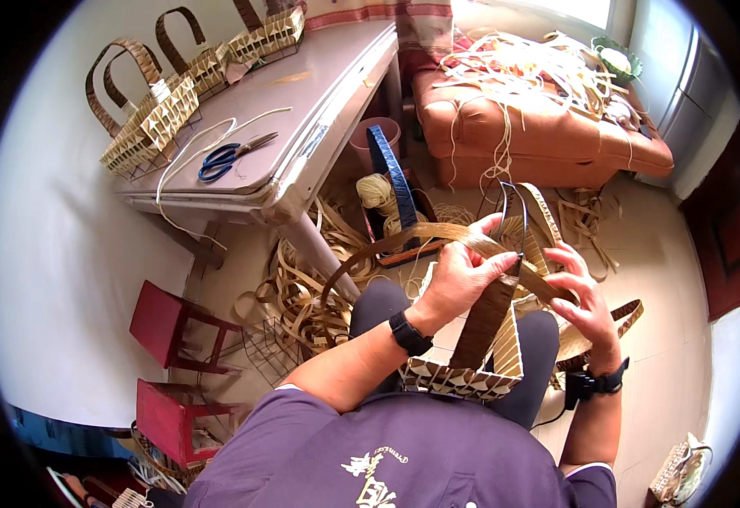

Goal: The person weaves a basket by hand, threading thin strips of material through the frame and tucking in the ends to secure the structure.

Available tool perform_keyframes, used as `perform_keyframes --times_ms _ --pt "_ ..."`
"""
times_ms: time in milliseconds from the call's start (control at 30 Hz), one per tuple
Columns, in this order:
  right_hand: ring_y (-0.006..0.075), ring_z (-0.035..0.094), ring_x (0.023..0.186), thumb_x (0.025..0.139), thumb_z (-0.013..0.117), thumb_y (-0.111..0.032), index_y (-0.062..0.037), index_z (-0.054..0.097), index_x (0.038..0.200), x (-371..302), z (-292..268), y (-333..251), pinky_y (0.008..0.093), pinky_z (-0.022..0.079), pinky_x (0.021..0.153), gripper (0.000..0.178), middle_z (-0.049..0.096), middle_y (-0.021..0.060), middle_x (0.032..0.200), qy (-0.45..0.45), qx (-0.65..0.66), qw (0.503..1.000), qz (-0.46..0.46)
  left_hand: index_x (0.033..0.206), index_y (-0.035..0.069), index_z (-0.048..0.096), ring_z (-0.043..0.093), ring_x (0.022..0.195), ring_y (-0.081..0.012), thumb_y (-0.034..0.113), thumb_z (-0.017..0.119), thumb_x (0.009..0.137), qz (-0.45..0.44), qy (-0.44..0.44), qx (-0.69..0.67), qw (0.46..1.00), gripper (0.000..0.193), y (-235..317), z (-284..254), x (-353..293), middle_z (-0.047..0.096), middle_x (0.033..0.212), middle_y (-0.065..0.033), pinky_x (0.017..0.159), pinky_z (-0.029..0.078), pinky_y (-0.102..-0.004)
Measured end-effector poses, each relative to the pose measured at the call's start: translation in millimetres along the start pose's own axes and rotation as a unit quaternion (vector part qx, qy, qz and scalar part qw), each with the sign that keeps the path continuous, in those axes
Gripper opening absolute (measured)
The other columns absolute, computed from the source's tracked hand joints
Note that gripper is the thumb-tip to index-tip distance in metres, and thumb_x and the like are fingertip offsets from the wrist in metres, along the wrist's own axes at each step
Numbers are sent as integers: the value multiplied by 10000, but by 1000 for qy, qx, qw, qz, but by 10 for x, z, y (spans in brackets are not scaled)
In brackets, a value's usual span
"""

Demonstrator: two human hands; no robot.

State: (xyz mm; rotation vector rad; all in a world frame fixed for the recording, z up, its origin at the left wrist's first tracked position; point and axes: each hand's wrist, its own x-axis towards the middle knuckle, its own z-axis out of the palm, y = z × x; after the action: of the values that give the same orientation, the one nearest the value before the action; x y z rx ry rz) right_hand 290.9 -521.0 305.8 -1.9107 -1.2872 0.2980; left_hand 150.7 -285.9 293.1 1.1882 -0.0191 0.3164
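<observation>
A woven basket [437, 378] in brown and cream sits on my lap between my knees. Its flat dark brown handle [482, 323] rises toward my hands, with a thin dark wire frame [522, 199] showing above it. My left hand [456, 278] pinches a long brown strip [412, 230] against the handle, thumb on top. The strip crosses the handle, and its other side curves down to the left. My right hand [590, 306] has its fingers bent round the strip on the right of the handle; part of that grip is hidden.
Finished-looking baskets [149, 127] and blue-handled scissors [227, 157] lie on the table [323, 72] at the left. Loose strips [298, 288] cover the floor beneath it. More strips heap on an orange sofa [505, 127]. Red stools [175, 326] stand at my left.
</observation>
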Motion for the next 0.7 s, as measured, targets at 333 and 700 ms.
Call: perform_keyframes --times_ms 333,700 --pt "272 571 1211 702 771 -90 -48 722 854 -1277 -569 1080 391 443 1045 165 652 110 1164 41 85 957 273 1336 -12 572 644 926 -58 96 687 970 -54 -9 -11 998 398 49 36 -63 707 1027 -14 852 525 -233" --pt "384 496 1332 762 754 -71 -2 600 756 -19 75 -338 487 386 1103 169 668 111 1190 31 -19 999 -22 1235 6 658 626 950 -56 120 651 998 -34 10 15 999 264 38 97 -179 704 1049 -1 874 503 -233"
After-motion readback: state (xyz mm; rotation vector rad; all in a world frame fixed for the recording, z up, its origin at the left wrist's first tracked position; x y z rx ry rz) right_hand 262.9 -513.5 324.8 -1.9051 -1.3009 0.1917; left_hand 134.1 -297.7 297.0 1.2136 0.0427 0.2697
